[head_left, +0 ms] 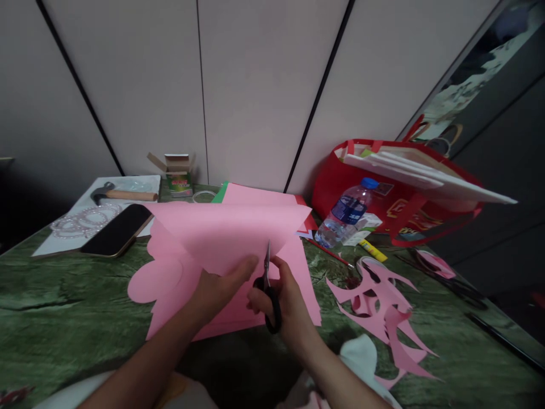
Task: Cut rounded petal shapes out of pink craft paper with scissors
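A pink paper sheet (230, 224), its upper part bent into a curl, is gripped by my left hand (221, 287), thumb on top and fingers hidden. My right hand (287, 301) is closed round the black handles of a pair of scissors (267, 272), whose blades point away from me in front of the sheet. Whether the blades touch the paper I cannot tell. More pink paper (304, 284) lies beneath my hands. On the left, rounded pink paper cutouts (149, 282) stick out from under the sheet.
Pink paper scraps (383, 312) litter the right side near a red pencil (330, 253), a glue tube (373, 250) and a water bottle (344, 213). Behind stands a red bag (332, 170). A phone (117, 230), a hammer (130, 195) and an opened small box (179, 179) are at left.
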A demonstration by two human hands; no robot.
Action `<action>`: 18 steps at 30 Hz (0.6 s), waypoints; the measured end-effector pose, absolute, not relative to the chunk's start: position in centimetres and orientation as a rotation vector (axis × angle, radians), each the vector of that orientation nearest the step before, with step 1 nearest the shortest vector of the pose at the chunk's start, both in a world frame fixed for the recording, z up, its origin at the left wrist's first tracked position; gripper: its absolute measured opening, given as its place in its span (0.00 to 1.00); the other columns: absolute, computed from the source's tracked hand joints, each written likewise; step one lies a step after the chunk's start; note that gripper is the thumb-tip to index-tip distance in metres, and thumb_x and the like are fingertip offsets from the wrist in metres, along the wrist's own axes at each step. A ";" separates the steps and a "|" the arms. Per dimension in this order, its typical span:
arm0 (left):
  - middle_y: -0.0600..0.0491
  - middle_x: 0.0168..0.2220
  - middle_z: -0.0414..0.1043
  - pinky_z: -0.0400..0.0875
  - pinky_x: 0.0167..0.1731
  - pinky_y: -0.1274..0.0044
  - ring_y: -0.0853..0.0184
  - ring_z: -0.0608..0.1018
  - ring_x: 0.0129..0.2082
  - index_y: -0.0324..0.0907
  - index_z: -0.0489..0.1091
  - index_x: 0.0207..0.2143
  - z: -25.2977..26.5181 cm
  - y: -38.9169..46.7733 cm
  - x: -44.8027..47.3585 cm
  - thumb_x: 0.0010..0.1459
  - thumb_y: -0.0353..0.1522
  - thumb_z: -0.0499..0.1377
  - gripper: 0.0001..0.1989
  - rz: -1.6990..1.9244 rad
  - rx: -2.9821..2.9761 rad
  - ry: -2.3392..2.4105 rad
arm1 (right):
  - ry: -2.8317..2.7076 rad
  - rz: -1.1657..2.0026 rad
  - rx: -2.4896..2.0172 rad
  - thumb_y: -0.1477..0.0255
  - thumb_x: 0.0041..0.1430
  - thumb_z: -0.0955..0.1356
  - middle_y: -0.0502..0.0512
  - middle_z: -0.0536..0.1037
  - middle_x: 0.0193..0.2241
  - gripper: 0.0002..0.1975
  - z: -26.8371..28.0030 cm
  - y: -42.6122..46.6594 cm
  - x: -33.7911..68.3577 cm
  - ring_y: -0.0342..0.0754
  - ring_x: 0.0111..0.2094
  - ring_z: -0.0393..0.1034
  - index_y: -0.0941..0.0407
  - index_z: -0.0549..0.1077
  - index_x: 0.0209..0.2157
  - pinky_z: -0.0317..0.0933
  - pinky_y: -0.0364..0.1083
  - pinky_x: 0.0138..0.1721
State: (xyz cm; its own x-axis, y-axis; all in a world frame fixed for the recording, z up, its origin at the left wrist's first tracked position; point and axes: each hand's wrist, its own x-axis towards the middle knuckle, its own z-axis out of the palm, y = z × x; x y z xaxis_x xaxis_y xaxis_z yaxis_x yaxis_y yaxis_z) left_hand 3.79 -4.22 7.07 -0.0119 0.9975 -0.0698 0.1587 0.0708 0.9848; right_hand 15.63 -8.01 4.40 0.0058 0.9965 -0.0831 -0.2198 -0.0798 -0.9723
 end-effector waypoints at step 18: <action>0.50 0.25 0.74 0.71 0.34 0.70 0.59 0.77 0.31 0.41 0.69 0.23 7.2 -4.1 3.1 0.42 0.45 0.60 0.16 0.966 1.422 1.291 | -1.019 1.347 -1.044 0.74 0.41 0.72 0.40 0.67 0.19 0.32 4.4 -7.8 15.8 0.39 0.19 0.59 0.54 0.52 0.45 0.51 0.40 0.22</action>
State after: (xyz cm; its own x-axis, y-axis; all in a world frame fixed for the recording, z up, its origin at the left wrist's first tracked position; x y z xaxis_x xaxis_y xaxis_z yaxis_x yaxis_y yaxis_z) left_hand 3.12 -4.09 7.21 0.1295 0.9907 -0.0428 0.2380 0.0108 0.9712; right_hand 15.81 -7.84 4.42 -0.0151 0.9994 -0.0312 -0.2425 -0.0339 -0.9696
